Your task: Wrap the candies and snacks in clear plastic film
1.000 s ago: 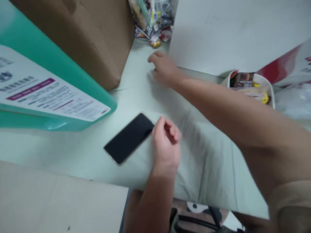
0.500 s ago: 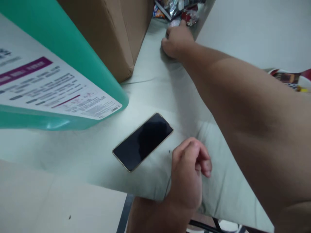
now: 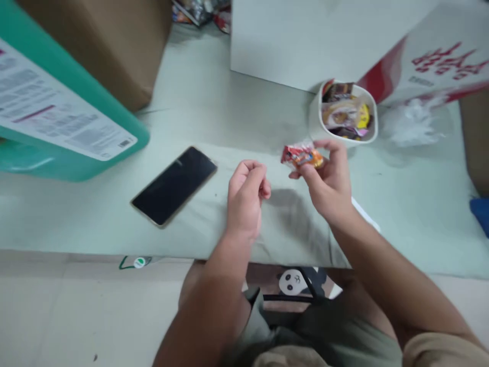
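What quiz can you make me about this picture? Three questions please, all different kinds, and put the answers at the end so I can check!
1. Which of the person's two hands holds the shiny packet?
2. True or false: the phone lies flat on the pale cloth.
3. What colour is the big container with the printed label? A) red B) green C) yellow

Key:
1. The right hand.
2. True.
3. B.

Phone (image 3: 174, 186) laid on tabletop (image 3: 412, 214), left of left hand (image 3: 247, 199); packet (image 3: 301, 154) held in right hand (image 3: 331, 183), before tub (image 3: 318, 120); jug (image 3: 76, 104) placed left of phone.
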Demonstrator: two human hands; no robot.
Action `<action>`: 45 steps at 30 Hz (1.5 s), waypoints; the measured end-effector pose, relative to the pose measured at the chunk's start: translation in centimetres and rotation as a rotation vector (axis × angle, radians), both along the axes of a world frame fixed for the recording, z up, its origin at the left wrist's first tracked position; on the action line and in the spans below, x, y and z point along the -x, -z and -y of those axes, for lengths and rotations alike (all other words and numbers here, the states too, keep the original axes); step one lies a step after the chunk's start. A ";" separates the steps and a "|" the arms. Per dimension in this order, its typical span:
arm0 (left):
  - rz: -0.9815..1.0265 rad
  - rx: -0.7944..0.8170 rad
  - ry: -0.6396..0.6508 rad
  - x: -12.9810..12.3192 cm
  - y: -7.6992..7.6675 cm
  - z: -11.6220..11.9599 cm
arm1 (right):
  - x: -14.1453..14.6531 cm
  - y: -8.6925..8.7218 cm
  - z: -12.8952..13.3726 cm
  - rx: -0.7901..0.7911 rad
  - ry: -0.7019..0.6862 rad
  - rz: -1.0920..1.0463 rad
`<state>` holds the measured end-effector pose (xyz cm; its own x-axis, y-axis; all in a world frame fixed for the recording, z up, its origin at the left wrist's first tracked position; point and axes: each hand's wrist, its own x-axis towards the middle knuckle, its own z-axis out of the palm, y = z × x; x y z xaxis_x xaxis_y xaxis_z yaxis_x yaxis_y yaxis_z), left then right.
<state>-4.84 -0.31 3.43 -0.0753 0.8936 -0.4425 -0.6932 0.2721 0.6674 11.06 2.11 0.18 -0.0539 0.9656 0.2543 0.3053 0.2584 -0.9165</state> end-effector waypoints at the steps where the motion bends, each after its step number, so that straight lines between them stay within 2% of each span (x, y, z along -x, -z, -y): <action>1: -0.037 -0.001 0.085 -1.1 0.1 0.2 | -1.7 0.5 2.1 -0.016 0.050 -0.016; 4: -0.064 -0.021 0.408 -4.6 0.8 1.1 | -5.2 1.5 6.2 -0.181 0.140 0.128; 6: -0.023 -0.043 0.526 -6.6 1.3 1.7 | -6.8 1.4 7.3 -0.302 0.154 0.291; 8: 0.005 -0.058 0.507 -8.1 1.9 1.9 | -8.2 0.9 7.5 -0.338 0.112 0.391; 10: -0.001 -0.072 0.426 -8.9 2.3 1.7 | -9.9 0.2 7.6 -0.314 0.076 0.405; 11: -0.006 -0.078 0.393 -9.1 2.4 1.5 | -10.9 0.0 7.6 -0.292 0.102 0.404; 13: -0.016 -0.080 0.357 -9.3 2.5 0.9 | -13.2 -0.1 7.8 -0.222 0.245 0.428; 16: -0.026 -0.066 0.363 -9.7 2.6 0.1 | -16.5 0.6 8.2 -0.061 0.458 0.554; 17: -0.032 -0.064 0.369 -9.9 2.7 -0.2 | -17.4 1.1 8.3 -0.017 0.461 0.610; 20: -0.056 -0.073 0.362 -10.6 3.2 -0.9 | -19.0 2.3 8.5 0.050 0.328 0.786; 22: -0.083 -0.089 0.339 -11.1 3.7 -1.3 | -19.2 2.8 8.6 0.074 0.257 0.862; 25: -0.187 -0.174 0.306 -11.5 4.6 -1.6 | -18.9 2.7 8.4 0.098 0.260 0.859; 28: -0.352 -0.288 0.305 -11.6 5.1 -1.6 | -18.3 1.9 8.2 0.092 0.334 0.739; 31: -0.440 -0.281 0.329 -11.5 4.9 -1.3 | -17.2 1.0 8.3 0.041 0.315 0.591; 37: -0.465 -0.233 0.352 -11.3 4.5 -0.4 | -14.7 0.6 8.9 -0.109 0.161 0.464; 42: -0.386 -0.251 0.447 -10.9 4.8 -0.2 | -13.9 0.9 8.9 -0.145 0.130 0.432; 45: -0.343 -0.274 0.490 -10.7 4.6 -0.3 | -13.8 1.2 8.8 -0.109 0.143 0.446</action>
